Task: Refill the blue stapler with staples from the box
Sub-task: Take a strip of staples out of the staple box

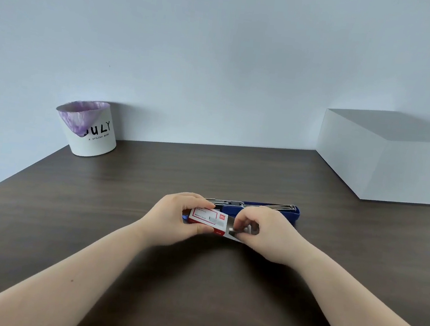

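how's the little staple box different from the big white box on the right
The staple box is small, red and white with print, and held above the desk in both hands: left hand, right hand. The big white box is far larger, plain, and rests untouched on the desk by the wall. The staple box's right end looks open; the big one is closed. Both are rectangular.

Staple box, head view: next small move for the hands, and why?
Probably draw a strip of staples out of the staple box with the right hand. The left hand grips the box, while the right hand's fingers pinch at its open end, where something metallic shows. The blue stapler lies just behind, apparently opened flat, so loading could follow.
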`<action>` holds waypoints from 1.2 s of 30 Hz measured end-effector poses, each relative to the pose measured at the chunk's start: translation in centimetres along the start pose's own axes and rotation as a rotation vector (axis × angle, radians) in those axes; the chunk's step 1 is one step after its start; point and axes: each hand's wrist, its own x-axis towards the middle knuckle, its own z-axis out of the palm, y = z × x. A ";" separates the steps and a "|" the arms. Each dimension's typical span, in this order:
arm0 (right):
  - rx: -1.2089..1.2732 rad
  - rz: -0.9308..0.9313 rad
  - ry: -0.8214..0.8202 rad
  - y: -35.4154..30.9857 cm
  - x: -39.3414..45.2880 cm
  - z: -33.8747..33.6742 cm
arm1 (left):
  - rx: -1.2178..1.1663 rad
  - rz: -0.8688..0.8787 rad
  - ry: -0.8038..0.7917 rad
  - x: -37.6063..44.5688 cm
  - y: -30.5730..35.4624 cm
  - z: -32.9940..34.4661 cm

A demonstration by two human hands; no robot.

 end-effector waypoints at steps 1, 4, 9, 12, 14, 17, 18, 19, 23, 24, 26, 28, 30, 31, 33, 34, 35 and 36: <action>0.029 0.005 0.045 -0.1 0.0 0.1 | -0.006 -0.005 0.003 0.0 0.0 0.0; 0.201 0.049 0.297 -0.3 0.0 -0.4 | -0.022 -0.014 0.012 0.1 -0.1 0.0; 0.803 0.431 0.414 0.4 0.0 -1.4 | -0.144 -0.068 0.095 0.1 -0.4 0.0; 0.979 0.557 0.288 0.5 -0.3 -1.3 | -0.204 -0.108 0.151 -0.1 -0.6 0.0; 1.017 0.588 0.227 0.3 -0.4 -1.2 | -0.222 -0.127 0.170 -0.1 -0.6 0.1; 1.014 0.571 0.168 -0.1 -0.4 -1.1 | -0.233 -0.137 0.169 -0.3 -0.4 0.2; 1.018 0.560 0.149 -0.3 -0.4 -1.0 | -0.233 -0.132 0.166 -0.4 -0.4 0.2; 1.021 0.551 0.133 -0.4 -0.4 -0.9 | -0.229 -0.127 0.164 -0.4 -0.3 0.3; 0.930 0.523 0.097 -0.7 -0.4 -0.5 | -0.173 -0.114 0.152 -0.7 -0.2 0.7; 0.898 0.521 0.090 -0.8 -0.5 -0.5 | -0.122 -0.103 0.149 -0.7 -0.1 0.7; 0.858 0.520 0.088 -1.0 -0.6 -0.3 | -0.046 -0.076 0.147 -0.6 0.1 0.8; 0.844 0.515 0.106 -1.2 -0.6 -0.1 | -0.054 -0.080 0.138 -0.6 0.3 0.9; 0.828 0.514 0.132 -1.3 -0.6 0.0 | -0.076 -0.096 0.130 -0.7 0.3 1.1; 0.813 0.515 0.141 -1.3 -0.6 0.1 | -0.083 -0.108 0.124 -0.7 0.3 1.2; 0.771 0.517 0.139 -1.3 -0.5 0.2 | -0.094 -0.133 0.107 -0.7 0.3 1.2; 0.750 0.517 0.132 -1.3 -0.5 0.2 | -0.101 -0.142 0.096 -0.8 0.3 1.2; 0.729 0.512 0.122 -1.3 -0.5 0.2 | -0.109 -0.149 0.084 -0.8 0.3 1.3; 0.707 0.503 0.109 -1.3 -0.5 0.3 | -0.116 -0.153 0.073 -0.7 0.3 1.3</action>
